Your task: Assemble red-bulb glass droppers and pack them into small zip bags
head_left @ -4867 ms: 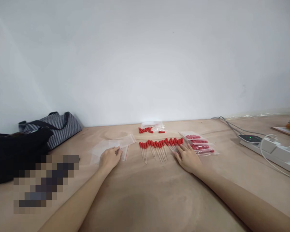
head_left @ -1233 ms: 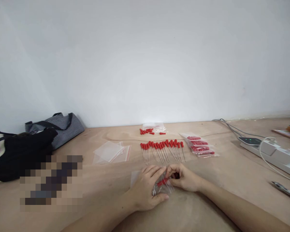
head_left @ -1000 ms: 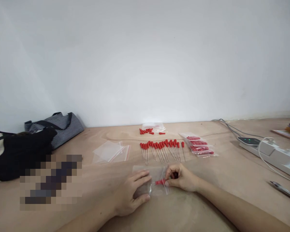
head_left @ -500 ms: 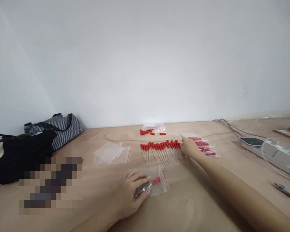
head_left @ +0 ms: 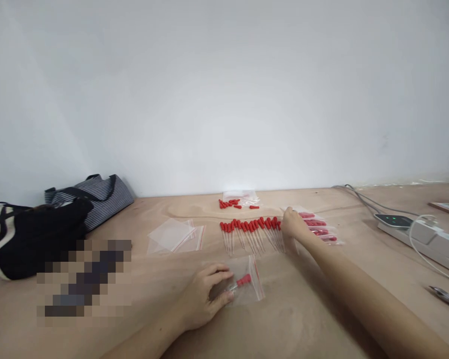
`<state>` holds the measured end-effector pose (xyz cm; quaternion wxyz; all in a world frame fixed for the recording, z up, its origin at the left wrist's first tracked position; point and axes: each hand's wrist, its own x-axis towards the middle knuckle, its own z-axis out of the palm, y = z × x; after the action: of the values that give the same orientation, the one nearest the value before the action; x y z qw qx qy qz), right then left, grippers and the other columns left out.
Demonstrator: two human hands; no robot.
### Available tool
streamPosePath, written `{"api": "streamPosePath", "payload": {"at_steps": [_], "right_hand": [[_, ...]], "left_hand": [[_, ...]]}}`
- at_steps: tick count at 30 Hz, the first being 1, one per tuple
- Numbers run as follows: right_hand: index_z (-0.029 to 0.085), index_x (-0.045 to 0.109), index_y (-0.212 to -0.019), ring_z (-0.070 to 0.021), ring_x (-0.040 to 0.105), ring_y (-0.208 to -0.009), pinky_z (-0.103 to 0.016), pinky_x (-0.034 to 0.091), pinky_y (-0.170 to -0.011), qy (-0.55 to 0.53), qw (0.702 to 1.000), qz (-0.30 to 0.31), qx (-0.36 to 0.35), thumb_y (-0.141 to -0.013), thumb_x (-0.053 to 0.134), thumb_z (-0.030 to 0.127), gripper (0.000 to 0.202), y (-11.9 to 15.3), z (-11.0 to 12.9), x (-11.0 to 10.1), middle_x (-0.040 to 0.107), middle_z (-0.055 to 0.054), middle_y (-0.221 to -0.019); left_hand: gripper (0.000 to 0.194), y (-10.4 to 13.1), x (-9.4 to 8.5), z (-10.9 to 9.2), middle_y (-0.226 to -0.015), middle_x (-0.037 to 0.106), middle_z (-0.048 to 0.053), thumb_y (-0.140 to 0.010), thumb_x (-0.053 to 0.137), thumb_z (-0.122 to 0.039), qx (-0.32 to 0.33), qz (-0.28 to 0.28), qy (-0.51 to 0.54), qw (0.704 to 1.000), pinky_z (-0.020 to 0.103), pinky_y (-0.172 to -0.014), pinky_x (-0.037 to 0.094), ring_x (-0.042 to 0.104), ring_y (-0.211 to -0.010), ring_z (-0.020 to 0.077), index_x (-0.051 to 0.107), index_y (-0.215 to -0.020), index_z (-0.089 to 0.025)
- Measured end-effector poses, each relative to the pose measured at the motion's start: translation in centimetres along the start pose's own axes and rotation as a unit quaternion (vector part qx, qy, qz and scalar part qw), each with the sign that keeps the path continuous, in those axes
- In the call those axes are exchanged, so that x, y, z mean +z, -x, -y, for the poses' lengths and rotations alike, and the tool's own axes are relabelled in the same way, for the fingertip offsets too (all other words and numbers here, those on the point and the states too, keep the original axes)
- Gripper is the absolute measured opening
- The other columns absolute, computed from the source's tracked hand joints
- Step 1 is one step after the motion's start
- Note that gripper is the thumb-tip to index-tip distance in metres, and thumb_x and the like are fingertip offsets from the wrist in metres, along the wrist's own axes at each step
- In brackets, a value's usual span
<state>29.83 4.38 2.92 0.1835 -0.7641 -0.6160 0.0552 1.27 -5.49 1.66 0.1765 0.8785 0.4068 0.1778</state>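
Observation:
My left hand [head_left: 207, 296] rests on the table with its thumb and fingers curled over the left end of a clear zip bag [head_left: 257, 289]. Inside that bag lies a dropper with a red bulb [head_left: 244, 280]; part of its tube is under the fingers. My right hand [head_left: 294, 225] is at the right end of a row of red-bulbed droppers [head_left: 251, 227]. Its fingers are pinched together, and a thin clear tube shows just below them; the bulb end is hidden by the hand. Bagged droppers [head_left: 318, 224] lie right beside this hand.
Flat zip bags [head_left: 172, 234] are stacked left of the row. Loose red bulbs [head_left: 228, 203] lie by another clear bag [head_left: 239, 195] near the wall. A power strip [head_left: 426, 242] and a pen [head_left: 445, 296] are at right. Dark bags [head_left: 41, 234] stand at left.
My left fingers have spread a little on the zip bag, uncovering more of it. My right hand has shifted slightly right, and the thin tube below it has moved along. The view has turned slightly.

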Motion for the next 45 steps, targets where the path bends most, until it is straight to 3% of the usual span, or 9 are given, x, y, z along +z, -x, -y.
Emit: {"api": "streamPosePath", "payload": {"at_steps": [5, 9, 14, 19, 25, 32, 38, 43, 45], "right_hand": [[0.014, 0.05, -0.106, -0.0131, 0.057, -0.064, -0.023, 0.043, -0.059, -0.202, 0.977, 0.033, -0.057, -0.081, 0.035, 0.022, 0.03, 2.3, 0.0, -1.6, 0.059, -0.004, -0.071], [0.016, 0.047, -0.1, -0.0116, 0.047, -0.046, -0.024, 0.038, -0.045, -0.524, 0.851, 0.025, -0.024, -0.074, 0.045, 0.035, 0.032, 5.3, 0.1, 0.7, 0.046, 0.005, -0.052], [0.02, 0.043, -0.093, -0.0114, 0.047, -0.048, -0.025, 0.039, -0.044, -0.593, 0.805, 0.013, 0.033, -0.07, 0.05, 0.039, 0.031, 8.0, 1.2, 4.1, 0.045, 0.005, -0.058], [0.022, 0.041, -0.085, -0.0115, 0.052, -0.053, -0.026, 0.044, -0.048, -0.641, 0.763, 0.053, 0.056, -0.065, 0.055, 0.043, 0.032, 9.5, 2.5, 4.6, 0.045, 0.004, -0.064], [0.02, 0.041, -0.076, -0.0066, 0.046, -0.043, -0.02, 0.035, -0.041, -0.589, 0.79, 0.168, -0.029, -0.06, 0.065, 0.043, 0.037, 10.2, 2.4, 3.6, 0.05, 0.007, -0.059], [0.017, 0.054, -0.062, -0.0068, 0.04, -0.044, -0.02, 0.03, -0.043, -0.484, 0.84, 0.212, -0.125, -0.056, 0.071, 0.039, 0.029, 10.3, 1.6, 3.2, 0.048, 0.006, -0.047], [0.02, 0.068, -0.073, -0.0108, 0.049, -0.056, -0.022, 0.036, -0.051, -0.4, 0.855, 0.219, -0.247, -0.073, 0.056, 0.032, 0.017, 10.7, 2.4, 4.1, 0.061, 0.0, -0.063], [0.017, 0.065, -0.069, -0.0079, 0.043, -0.047, -0.019, 0.031, -0.044, -0.387, 0.873, 0.191, -0.229, -0.07, 0.057, 0.024, 0.011, 10.5, 3.2, 4.3, 0.055, 0.002, -0.053], [0.016, 0.063, -0.069, -0.0094, 0.047, -0.05, -0.019, 0.035, -0.046, -0.35, 0.9, 0.146, -0.215, -0.07, 0.056, 0.024, 0.01, 9.3, 2.8, 3.5, 0.058, 0.001, -0.057]], "left_hand": [[0.04, 0.0, 0.2, 0.3, -0.128, 0.047, 0.008, -0.08, 0.05, -0.037, -0.023, 0.038, -0.016, 0.999, 0.042, -0.098, 0.035, 0.042, -0.117, 0.0234, 0.052, -0.117, -0.021], [0.04, 0.1, 0.1, 0.3, -0.128, 0.047, 0.007, -0.081, 0.048, -0.038, -0.01, 0.028, -0.02, 0.999, 0.042, -0.097, 0.036, 0.043, -0.117, 0.0226, 0.051, -0.118, -0.023], [0.038, 0.2, 0.3, 0.3, -0.127, 0.048, 0.007, -0.082, 0.047, -0.039, -0.007, 0.01, -0.02, 1.0, 0.042, -0.096, 0.037, 0.044, -0.116, 0.0228, 0.052, -0.117, -0.024], [0.042, 0.3, 0.2, 0.4, -0.128, 0.047, 0.006, -0.08, 0.049, -0.041, -0.005, 0.004, -0.02, 1.0, 0.043, -0.097, 0.036, 0.043, -0.117, 0.0235, 0.05, -0.119, -0.026], [0.044, 0.2, -0.2, 0.0, -0.131, 0.043, 0.007, -0.08, 0.049, -0.038, -0.017, 0.034, -0.026, 0.999, 0.045, -0.099, 0.032, 0.039, -0.12, 0.0243, 0.047, -0.122, -0.024], [0.042, 0.3, -0.2, -0.2, -0.13, 0.045, 0.005, -0.081, 0.049, -0.038, -0.006, 0.021, -0.028, 0.999, 0.043, -0.099, 0.032, 0.04, -0.119, 0.0232, 0.048, -0.121, -0.027], [0.042, 0.3, 0.0, 0.0, -0.13, 0.045, 0.006, -0.082, 0.048, -0.04, -0.01, 0.021, -0.035, 0.999, 0.043, -0.099, 0.033, 0.04, -0.119, 0.0236, 0.047, -0.122, -0.027], [0.042, 0.3, 0.3, 0.2, -0.13, 0.045, 0.005, -0.081, 0.048, -0.04, -0.008, 0.019, -0.033, 0.999, 0.044, -0.099, 0.033, 0.04, -0.119, 0.0242, 0.048, -0.121, -0.027], [0.042, 0.4, 0.3, 0.3, -0.13, 0.045, 0.005, -0.081, 0.049, -0.04, -0.007, 0.015, -0.028, 0.999, 0.044, -0.098, 0.033, 0.04, -0.118, 0.0244, 0.048, -0.121, -0.028]]}}
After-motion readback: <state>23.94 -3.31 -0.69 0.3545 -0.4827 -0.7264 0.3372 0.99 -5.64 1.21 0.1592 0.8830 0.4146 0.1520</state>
